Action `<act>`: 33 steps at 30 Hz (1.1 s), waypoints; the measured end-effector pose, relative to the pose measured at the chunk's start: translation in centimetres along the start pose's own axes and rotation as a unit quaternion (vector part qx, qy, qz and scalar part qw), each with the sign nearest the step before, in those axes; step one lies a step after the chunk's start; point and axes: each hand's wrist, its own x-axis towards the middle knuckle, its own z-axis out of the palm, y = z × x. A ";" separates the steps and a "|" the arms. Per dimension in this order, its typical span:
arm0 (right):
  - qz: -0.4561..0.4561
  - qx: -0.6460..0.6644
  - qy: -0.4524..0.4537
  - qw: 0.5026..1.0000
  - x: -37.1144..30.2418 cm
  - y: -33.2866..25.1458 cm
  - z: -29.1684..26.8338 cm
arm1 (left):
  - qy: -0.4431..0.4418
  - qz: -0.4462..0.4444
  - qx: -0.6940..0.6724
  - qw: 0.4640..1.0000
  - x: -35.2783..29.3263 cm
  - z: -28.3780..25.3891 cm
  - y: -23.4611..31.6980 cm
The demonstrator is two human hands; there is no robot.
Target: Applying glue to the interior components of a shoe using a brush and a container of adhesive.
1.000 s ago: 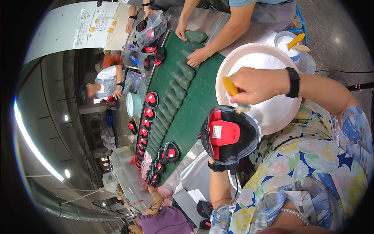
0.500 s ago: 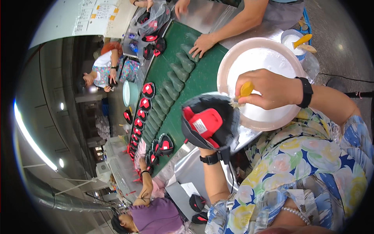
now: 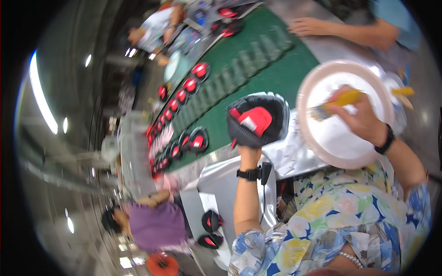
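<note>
My left hand (image 3: 249,153) holds up a black shoe upper (image 3: 237,128) with a red tongue (image 3: 260,120); its opening faces me, and most of my fingers are hidden behind it. A pale wet-looking band runs along the upper's edge. To the right, my right hand (image 3: 361,120) is closed round a yellow-handled brush (image 3: 345,98). The brush's bristles point left, over the white liquid (image 3: 336,140) in a round pinkish basin (image 3: 302,99). Blur hides whether they touch the liquid.
A green conveyor belt (image 3: 294,69) carries a row of translucent grey soles (image 3: 229,82) and a row of black-and-red uppers (image 3: 190,85). A second yellow-handled brush (image 3: 403,91) lies beyond the basin. Co-workers' arms (image 3: 322,28) reach in at the far side.
My right hand has carried the brush from the upper's edge to over the basin. The view has shifted. A co-worker's hand has withdrawn from the soles on the belt.
</note>
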 end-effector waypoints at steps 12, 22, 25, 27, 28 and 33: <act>0.158 -0.059 -0.061 0.984 1.6 -4.5 -0.2 | 0.333 -0.033 -0.076 0.939 7.4 -27.5 0.1; 0.135 -0.156 -0.135 0.969 1.5 -1.8 -3.6 | 0.570 0.174 0.719 0.357 -15.0 -38.8 9.9; 0.162 -0.117 -0.111 0.974 0.5 -1.9 -3.2 | 0.670 0.078 0.640 0.369 -29.6 -34.0 11.8; 0.200 -0.073 -0.104 0.971 0.3 -2.4 -3.2 | 0.721 -0.001 0.571 0.393 -35.2 -30.3 10.3; 0.152 -0.114 -0.133 0.973 0.4 -3.5 -2.7 | 0.736 -0.034 0.539 0.409 -36.7 -28.4 9.4; 0.147 -0.039 -0.129 0.980 -0.2 -4.4 -0.4 | 0.588 -0.101 0.627 0.500 -31.4 -20.3 8.0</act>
